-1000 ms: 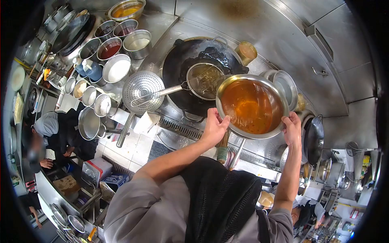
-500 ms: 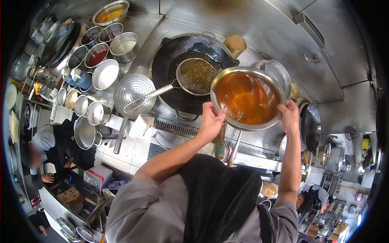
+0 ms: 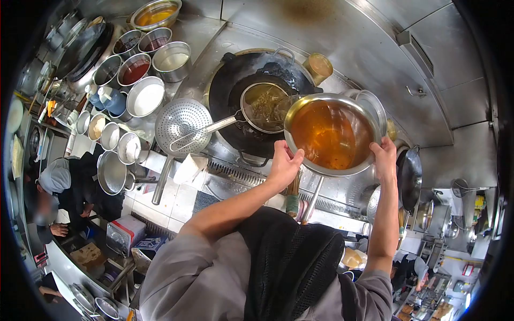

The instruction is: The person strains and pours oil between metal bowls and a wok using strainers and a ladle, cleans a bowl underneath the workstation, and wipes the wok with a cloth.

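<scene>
A wide steel bowl of orange-brown liquid is held up between both hands. My left hand grips its near left rim, thumb over the edge, and my right hand grips the right rim. The bowl's left edge overlaps a round mesh strainer, which holds dark bits in yellowish liquid. Liquid seems to run from the bowl's lip into the strainer. Under the strainer is a black wok, whose contents are mostly hidden.
A perforated ladle lies left of the wok. Farther left stand several steel pots, including one with white contents. A tin can sits behind the wok. Co-workers are at the left and lower right.
The camera view has shifted slightly. Both hands still hold the bowl, whose liquid surface has changed shape a little.
</scene>
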A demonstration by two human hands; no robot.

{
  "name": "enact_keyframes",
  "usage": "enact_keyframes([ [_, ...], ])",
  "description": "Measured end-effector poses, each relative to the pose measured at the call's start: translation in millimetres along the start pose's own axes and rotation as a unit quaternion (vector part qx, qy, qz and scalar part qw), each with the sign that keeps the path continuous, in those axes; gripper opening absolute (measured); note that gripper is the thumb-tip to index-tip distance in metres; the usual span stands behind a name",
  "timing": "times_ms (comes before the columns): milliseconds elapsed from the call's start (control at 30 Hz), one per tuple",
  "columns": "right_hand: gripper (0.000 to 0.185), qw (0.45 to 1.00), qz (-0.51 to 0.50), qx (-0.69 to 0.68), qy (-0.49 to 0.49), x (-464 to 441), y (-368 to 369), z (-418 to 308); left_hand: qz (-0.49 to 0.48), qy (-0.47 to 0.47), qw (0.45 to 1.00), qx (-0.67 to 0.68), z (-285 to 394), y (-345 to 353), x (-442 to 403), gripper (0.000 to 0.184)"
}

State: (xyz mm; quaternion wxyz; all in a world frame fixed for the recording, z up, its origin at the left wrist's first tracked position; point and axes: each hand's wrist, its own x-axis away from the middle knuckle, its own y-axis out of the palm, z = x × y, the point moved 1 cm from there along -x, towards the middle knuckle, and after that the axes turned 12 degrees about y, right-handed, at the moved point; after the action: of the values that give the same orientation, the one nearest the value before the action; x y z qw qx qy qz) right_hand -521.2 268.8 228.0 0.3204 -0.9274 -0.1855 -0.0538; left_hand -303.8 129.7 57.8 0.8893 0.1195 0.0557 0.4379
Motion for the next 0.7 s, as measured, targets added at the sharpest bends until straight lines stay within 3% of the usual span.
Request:
enact_keyframes([
  [100, 0.014, 0.999, 0.011, 0.013, -0.033, -13.3, -3.3, 12.2, -0.005, 0.009, 1.0, -0.01, -1.2, 0.9, -0.8, 0.035],
  [300, 0.018, 1.0, 0.0, 0.008, 0.013, -11.8, -2.2, 9.8, -0.007, 0.024, 1.0, -0.007, -5.8, 0.2, -7.4, 0.034],
  [700, 0.019, 0.997, 0.044, 0.06, -0.024, -15.3, -4.8, 7.3, -0.005, 0.001, 1.0, -0.005, -12.6, 2.9, -6.2, 0.035],
])
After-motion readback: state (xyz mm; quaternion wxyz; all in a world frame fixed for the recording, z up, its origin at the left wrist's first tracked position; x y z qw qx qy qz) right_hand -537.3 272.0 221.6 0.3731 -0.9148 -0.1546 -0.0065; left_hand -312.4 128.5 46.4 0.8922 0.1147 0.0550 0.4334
